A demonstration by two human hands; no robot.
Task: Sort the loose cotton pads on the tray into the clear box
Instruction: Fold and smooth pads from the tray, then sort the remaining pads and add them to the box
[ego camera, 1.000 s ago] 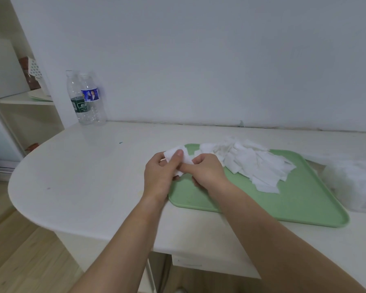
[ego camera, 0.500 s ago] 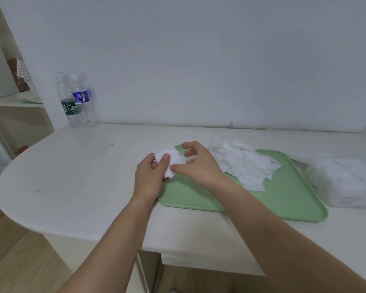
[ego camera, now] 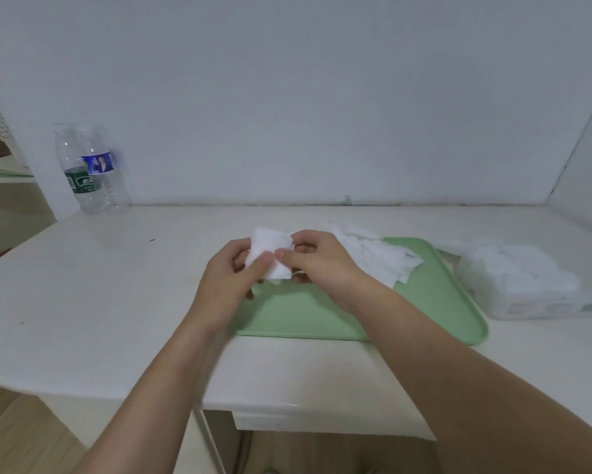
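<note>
Both hands, left [ego camera: 231,278] and right [ego camera: 316,263], pinch a small stack [ego camera: 270,254]; a pile [ego camera: 376,254] remains on the tray [ego camera: 441,302]; the box [ego camera: 527,285] appears part-filled.

One view only: wide-angle camera on the person's head, facing forward and down across the white table [ego camera: 82,302] toward the wall [ego camera: 287,97]. Near range: forearms [ego camera: 157,388] enter at the bottom edge, left hand [ego camera: 231,282] and right hand [ego camera: 321,265] sit mid-frame. Floor [ego camera: 14,439] visible lower left.

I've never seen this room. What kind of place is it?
Probably a room at home: a rounded white desk against a plain wall, two clear plastic water bottles in its corner, and a pale wooden shelf beside it.
</note>
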